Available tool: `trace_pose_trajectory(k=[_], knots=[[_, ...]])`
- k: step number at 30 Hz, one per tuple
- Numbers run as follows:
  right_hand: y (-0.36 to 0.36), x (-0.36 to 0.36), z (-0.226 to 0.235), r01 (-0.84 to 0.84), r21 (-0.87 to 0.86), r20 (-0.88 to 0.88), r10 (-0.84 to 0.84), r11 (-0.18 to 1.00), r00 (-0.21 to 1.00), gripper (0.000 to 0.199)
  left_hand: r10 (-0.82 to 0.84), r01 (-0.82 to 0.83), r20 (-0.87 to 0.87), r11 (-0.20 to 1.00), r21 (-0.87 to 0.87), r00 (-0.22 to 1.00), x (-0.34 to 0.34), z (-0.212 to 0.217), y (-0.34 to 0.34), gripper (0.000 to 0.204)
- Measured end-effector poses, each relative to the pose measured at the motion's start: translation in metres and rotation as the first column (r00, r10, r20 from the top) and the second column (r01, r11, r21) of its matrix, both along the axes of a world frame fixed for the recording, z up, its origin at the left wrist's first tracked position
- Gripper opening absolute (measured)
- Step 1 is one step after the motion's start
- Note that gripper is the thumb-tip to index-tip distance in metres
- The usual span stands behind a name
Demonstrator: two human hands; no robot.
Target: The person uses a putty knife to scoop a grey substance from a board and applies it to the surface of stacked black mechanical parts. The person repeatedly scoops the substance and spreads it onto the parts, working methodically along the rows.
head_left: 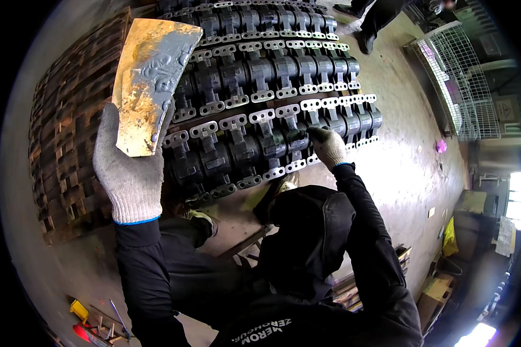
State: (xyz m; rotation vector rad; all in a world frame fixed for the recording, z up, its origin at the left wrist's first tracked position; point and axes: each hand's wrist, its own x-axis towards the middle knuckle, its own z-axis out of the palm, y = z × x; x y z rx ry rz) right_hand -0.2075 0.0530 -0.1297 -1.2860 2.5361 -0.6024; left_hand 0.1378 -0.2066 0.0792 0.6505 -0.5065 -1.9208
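Observation:
My left hand [127, 179], in a grey knit glove with a blue cuff edge, grips a curved yellowish board [132, 81] by its lower end. Thick grey paste [162, 61] is smeared over the board's upper and right side. My right hand [331, 148], gloved too, is closed with its fingertips at the nearest row of black cylindrical parts [243, 153]. A small dark thing seems to stick out from those fingers, but I cannot make out its kind. Flat metal lugs [233, 122] with round holes run along both sides of each row.
Further rows of black parts [260, 72] lie beyond. Stacked brown slatted wood [69, 133] stands at left. A white wire cage [460, 81] is at far right, and another person's dark-clothed legs [382, 20] are at the back. Yellow and red items [79, 311] lie at lower left.

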Motion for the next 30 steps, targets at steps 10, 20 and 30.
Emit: trace_pose_trajectory(k=[10, 20, 30], knots=[[0.01, 0.013, 0.005, -0.044, -0.013, -0.044, 0.043, 0.999, 0.998, 0.022, -0.041, 0.041, -0.035, 0.999, -0.02, 0.999, 0.003, -0.002, -0.001, 0.049], [0.011, 0.015, 0.016, -0.045, -0.047, -0.047, 0.043, 0.998, 0.998, 0.022, -0.033, 0.033, -0.035, 0.999, -0.009, 0.999, 0.002, -0.003, -0.001, 0.049], [0.014, 0.03, 0.005, 0.014, -0.03, -0.042, -0.015, 0.999, 0.999, 0.027, -0.038, 0.038, 0.001, 0.999, -0.018, 0.999, 0.001, -0.002, 0.0, 0.048]])
